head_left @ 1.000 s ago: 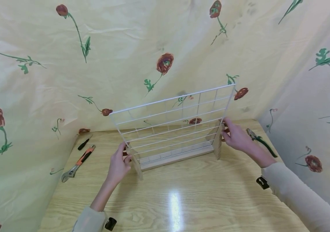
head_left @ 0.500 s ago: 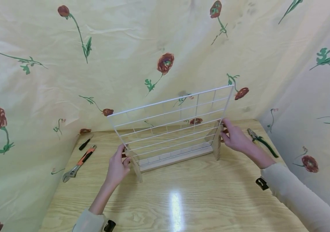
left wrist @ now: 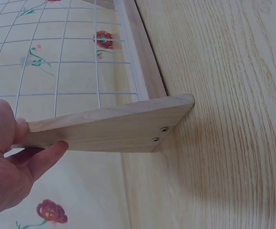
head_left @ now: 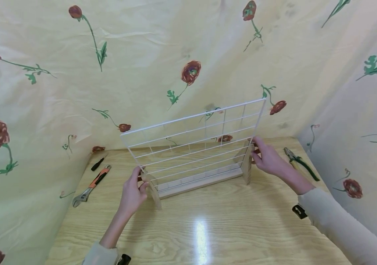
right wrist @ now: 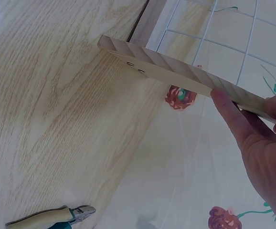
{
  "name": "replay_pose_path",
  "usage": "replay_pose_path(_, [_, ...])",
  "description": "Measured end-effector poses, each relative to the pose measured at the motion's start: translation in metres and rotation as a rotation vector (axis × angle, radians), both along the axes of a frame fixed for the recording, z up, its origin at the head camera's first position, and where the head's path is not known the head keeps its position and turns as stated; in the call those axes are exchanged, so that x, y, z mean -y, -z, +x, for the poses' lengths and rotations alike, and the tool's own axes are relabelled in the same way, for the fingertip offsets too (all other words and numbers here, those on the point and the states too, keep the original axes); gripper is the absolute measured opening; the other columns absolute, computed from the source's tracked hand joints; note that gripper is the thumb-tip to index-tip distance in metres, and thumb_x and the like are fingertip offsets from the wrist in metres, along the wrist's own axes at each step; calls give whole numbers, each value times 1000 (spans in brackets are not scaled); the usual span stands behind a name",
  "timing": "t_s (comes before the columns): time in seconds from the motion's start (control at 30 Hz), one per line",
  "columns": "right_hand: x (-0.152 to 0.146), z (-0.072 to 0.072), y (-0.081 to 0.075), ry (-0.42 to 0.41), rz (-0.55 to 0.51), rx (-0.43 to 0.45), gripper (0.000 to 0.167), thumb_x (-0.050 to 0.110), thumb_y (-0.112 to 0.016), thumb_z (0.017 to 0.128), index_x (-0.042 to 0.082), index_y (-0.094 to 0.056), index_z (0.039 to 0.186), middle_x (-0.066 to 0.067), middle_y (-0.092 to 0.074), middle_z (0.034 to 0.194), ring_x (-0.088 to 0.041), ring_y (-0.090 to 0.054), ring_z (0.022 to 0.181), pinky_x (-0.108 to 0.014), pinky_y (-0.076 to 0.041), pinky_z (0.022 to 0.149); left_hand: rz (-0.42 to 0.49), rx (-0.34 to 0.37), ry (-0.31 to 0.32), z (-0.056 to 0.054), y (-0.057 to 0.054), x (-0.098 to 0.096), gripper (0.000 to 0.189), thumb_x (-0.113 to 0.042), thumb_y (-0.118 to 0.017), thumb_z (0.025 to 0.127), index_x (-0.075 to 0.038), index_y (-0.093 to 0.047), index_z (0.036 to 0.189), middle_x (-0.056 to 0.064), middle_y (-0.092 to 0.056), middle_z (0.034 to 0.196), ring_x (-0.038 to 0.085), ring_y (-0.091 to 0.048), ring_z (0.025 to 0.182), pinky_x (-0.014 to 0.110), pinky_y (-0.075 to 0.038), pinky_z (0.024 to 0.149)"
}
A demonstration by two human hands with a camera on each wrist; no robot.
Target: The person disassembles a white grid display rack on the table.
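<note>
A rack with a white wire grid [head_left: 191, 117], a wooden bottom bar [head_left: 201, 182] and two wooden side panels stands on the table, its grid leaning. My left hand [head_left: 132, 193] pinches the upper end of the left side panel [left wrist: 104, 129] between thumb and fingers; two screw heads [left wrist: 164, 129] show low on that panel's outer face. On the other side, my right hand [head_left: 269, 158] grips the top of the right side panel [right wrist: 176, 71], with some fingertips hidden behind the wood.
An adjustable wrench [head_left: 96, 180] and a small black screwdriver [head_left: 96, 165] lie at the table's left. Pliers [head_left: 307, 170] with green handles lie to the right, near the right forearm. Floral cloth [head_left: 155, 81] hangs behind and at both sides of the wood-grain table [head_left: 241, 224].
The rack has shifted slightly to the left and toward me, the top of its grid sitting a little lower. Both hands have kept their hold and moved with it.
</note>
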State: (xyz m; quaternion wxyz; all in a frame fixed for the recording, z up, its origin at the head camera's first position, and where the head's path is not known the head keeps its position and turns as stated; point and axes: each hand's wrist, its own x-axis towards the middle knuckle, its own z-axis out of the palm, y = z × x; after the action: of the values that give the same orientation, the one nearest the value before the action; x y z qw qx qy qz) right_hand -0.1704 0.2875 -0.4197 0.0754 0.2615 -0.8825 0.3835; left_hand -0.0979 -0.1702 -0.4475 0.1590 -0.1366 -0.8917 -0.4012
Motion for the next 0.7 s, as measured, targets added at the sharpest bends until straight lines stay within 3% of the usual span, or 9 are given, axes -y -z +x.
replay_pose_path(0.33, [6,1,-1,-15,-2,12,37,-24,-52,89,-10,-40,121,-39,-57,110,-52,-65,87,-38,-62,60,17,-46,3,4,3,6,55,25,-67,79,2,-50,126,21,-65,100,44,-67,94,44,-62,66])
replay_pose_path(0.7, [11,2,0,-25,-30,22,38,-25,-51,89,-8,-40,122,-39,-57,110,-52,-65,86,-44,-62,60,38,-18,18,7,3,11,53,23,-67,81,3,-49,127,24,-65,104,49,-63,105,47,-60,74])
